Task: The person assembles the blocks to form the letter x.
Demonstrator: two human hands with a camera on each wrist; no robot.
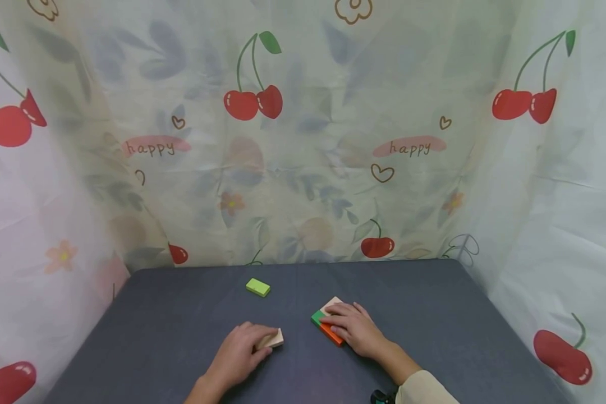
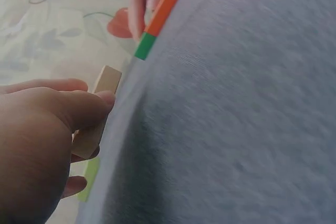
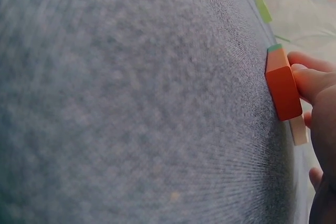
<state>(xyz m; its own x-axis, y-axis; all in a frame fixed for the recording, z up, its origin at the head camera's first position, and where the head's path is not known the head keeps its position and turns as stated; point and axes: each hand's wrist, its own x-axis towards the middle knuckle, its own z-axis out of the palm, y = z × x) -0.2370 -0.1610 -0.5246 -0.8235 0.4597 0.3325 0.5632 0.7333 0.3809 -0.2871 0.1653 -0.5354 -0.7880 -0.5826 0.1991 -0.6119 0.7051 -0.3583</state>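
Observation:
My left hand (image 1: 236, 352) pinches a plain wooden block (image 2: 107, 80) between thumb and fingers. In the head view that block's pale end (image 1: 279, 338) shows beyond the fingertips, low over the dark cloth. To its right, my right hand (image 1: 359, 332) rests on a small group of blocks lying against one another. An orange block (image 1: 331, 335) lies on the near side, a green block (image 1: 316, 318) at the left corner and a pale wooden block (image 1: 335, 301) at the far side. Its fingers lie across their tops and partly hide them.
A lime-green block (image 1: 258, 287) lies alone farther back on the dark cloth-covered table (image 1: 156, 331). A patterned curtain (image 1: 303, 168) encloses the back and sides. Beside the right sleeve (image 1: 424, 388), a black object (image 1: 382, 397) shows at the bottom edge.

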